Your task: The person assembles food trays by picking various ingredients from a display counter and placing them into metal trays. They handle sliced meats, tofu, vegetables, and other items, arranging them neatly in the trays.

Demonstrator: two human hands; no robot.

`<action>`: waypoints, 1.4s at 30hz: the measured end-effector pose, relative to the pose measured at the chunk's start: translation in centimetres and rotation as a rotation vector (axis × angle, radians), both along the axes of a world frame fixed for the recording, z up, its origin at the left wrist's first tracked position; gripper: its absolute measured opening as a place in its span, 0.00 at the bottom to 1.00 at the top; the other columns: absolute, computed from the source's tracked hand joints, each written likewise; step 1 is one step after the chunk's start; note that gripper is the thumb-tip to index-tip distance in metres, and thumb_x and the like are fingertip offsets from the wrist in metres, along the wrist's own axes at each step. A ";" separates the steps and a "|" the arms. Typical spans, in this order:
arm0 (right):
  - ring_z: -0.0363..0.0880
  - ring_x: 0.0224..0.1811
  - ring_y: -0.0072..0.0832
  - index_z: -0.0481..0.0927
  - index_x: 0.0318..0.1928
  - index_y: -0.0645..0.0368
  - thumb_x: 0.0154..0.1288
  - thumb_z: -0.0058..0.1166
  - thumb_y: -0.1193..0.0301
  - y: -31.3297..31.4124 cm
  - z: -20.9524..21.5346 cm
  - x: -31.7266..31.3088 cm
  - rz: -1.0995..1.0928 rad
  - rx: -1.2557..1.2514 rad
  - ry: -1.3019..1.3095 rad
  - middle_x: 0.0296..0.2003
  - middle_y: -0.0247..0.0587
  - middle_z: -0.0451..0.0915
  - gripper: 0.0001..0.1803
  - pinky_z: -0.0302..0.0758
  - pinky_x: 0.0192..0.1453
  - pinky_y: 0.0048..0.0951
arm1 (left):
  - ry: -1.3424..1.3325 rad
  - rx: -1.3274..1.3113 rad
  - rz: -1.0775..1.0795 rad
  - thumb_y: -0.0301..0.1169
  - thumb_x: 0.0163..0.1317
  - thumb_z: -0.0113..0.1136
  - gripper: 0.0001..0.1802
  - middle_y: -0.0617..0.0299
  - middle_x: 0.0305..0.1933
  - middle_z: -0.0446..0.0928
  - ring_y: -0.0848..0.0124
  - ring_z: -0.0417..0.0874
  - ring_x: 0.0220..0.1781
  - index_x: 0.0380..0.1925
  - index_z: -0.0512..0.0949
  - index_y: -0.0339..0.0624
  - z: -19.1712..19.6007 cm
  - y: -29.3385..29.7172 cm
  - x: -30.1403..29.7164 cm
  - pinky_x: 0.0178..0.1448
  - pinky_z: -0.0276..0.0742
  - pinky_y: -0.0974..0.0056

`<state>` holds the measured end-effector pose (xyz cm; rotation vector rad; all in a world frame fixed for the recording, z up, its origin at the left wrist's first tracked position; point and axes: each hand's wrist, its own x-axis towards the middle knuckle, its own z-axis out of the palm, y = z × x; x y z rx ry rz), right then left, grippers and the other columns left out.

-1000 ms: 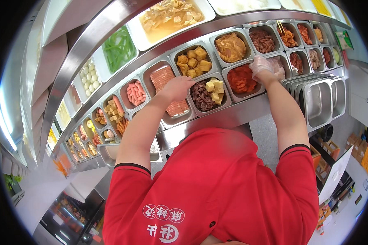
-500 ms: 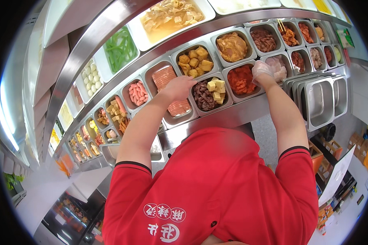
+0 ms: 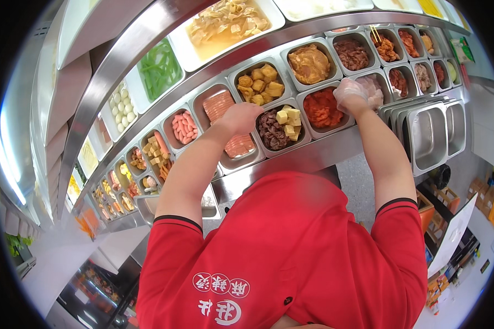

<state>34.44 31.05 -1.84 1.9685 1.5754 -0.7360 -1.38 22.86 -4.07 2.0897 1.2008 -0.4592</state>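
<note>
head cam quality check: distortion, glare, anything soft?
Head view: heavy fisheye, the steel counter rail bows into an arc and a black rim cuts the corners; bright light strip blows out at the left edge; centre is sharp, left hand and gloved right hand over the food trays read clearly; far small trays at lower left go soft.

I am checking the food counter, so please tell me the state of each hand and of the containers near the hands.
left hand: bare, resting over the tray of pink sliced meat
right hand: in a clear glove, reaching into the tray of pale meat
tray of red food: filled, uncovered
tray of dark meat and tofu cubes: filled, uncovered
steel pans at right: empty
</note>
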 end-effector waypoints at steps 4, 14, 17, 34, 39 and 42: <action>0.89 0.59 0.50 0.92 0.51 0.58 0.61 0.64 0.73 1.0 0.1 0.1 0.139 0.096 0.033 0.55 0.58 0.89 0.17 0.85 0.61 0.47 | 0.075 -0.025 -0.028 0.24 0.69 0.52 0.22 0.53 0.61 0.83 0.53 0.81 0.69 0.61 0.82 0.44 0.2 0.4 0.7 0.70 0.80 0.50; 0.89 0.58 0.45 0.87 0.58 0.65 0.67 0.70 0.57 2.7 -5.9 -0.4 -0.734 0.206 0.371 0.55 0.56 0.89 0.28 0.82 0.62 0.40 | 0.074 0.009 -0.010 0.26 0.68 0.53 0.18 0.52 0.59 0.83 0.52 0.83 0.66 0.55 0.83 0.42 -0.1 0.1 0.7 0.68 0.81 0.50; 0.90 0.50 0.41 0.89 0.52 0.63 0.64 0.70 0.64 2.8 -5.2 -1.0 -0.412 0.179 0.198 0.48 0.51 0.91 0.19 0.85 0.56 0.40 | 0.043 0.034 -0.019 0.26 0.67 0.54 0.17 0.51 0.58 0.83 0.52 0.83 0.65 0.53 0.83 0.40 -0.3 0.0 0.5 0.68 0.81 0.50; 0.88 0.35 0.36 0.88 0.41 0.67 0.71 0.69 0.58 2.7 -2.8 -0.8 -0.633 0.076 0.388 0.34 0.47 0.89 0.20 0.82 0.46 0.40 | 0.026 0.048 -0.010 0.27 0.67 0.53 0.19 0.53 0.59 0.83 0.53 0.81 0.67 0.57 0.82 0.42 -0.8 -0.1 0.2 0.70 0.80 0.49; 0.94 0.45 0.40 0.92 0.39 0.61 0.61 0.67 0.66 3.8 -1.9 -1.7 -0.456 0.029 0.237 0.38 0.51 0.92 0.12 0.86 0.46 0.39 | 0.069 0.020 -0.035 0.27 0.68 0.53 0.20 0.53 0.60 0.83 0.53 0.81 0.68 0.58 0.82 0.42 -0.4 0.2 0.5 0.70 0.80 0.49; 0.94 0.50 0.43 0.92 0.41 0.61 0.56 0.69 0.70 3.8 -1.8 -2.1 -0.337 0.112 0.158 0.42 0.54 0.92 0.13 0.88 0.50 0.40 | 0.079 -0.007 -0.025 0.28 0.68 0.53 0.20 0.52 0.60 0.82 0.53 0.81 0.68 0.58 0.82 0.42 0.1 0.4 0.7 0.70 0.80 0.50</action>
